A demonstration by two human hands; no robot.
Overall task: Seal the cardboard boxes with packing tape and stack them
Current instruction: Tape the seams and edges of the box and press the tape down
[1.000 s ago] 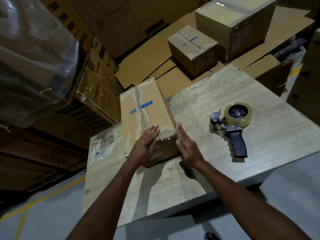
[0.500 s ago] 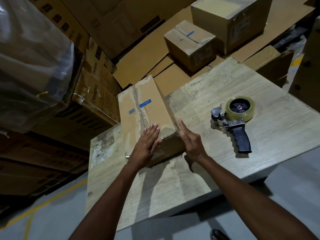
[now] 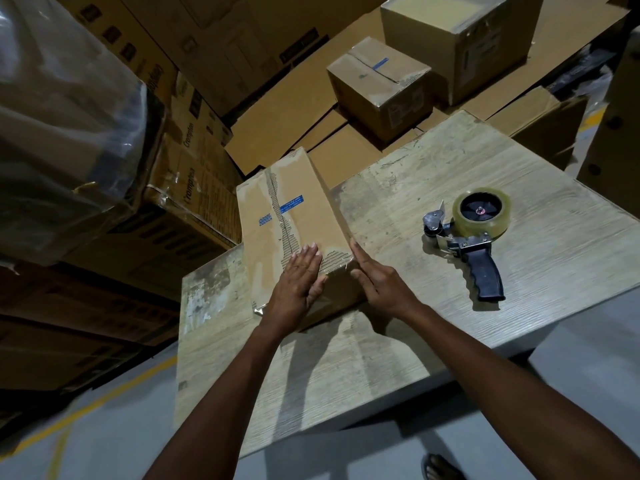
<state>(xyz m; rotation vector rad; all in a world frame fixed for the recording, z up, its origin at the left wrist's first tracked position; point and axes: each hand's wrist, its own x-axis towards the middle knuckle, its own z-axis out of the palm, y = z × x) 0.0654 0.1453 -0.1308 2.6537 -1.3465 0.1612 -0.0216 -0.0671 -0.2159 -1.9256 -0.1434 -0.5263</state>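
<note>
- On the pale wood-grain surface [image 3: 433, 188], toward its far left part, a long cardboard box [image 3: 304, 216] lies flat, its far end reaching past the surface's back edge.
- A torn strip showing bare corrugation runs the length of the box top, with two small blue labels beside it.
- The left hand [image 3: 298, 285] lies palm-down on the near end of the box top, fingers straight and together, gripping nothing.
- The right hand [image 3: 381, 289] sits against the box's near right corner, fingers straight along the right side wall, also flat and not clasped round anything.
- A tape dispenser [image 3: 467, 237] lies on its side on the surface, well apart from the box to the right, with neither hand touching it; its clear tape roll [image 3: 482, 213] points away and its dark handle points toward the person.
- Beyond the surface, a small taped box [image 3: 381, 88] and a larger box [image 3: 460, 43] stand on flattened cardboard.
- At left, plastic-wrapped goods [image 3: 62, 133] tower over printed cartons.
- A sandalled foot [image 3: 440, 467] shows on the grey floor.
</note>
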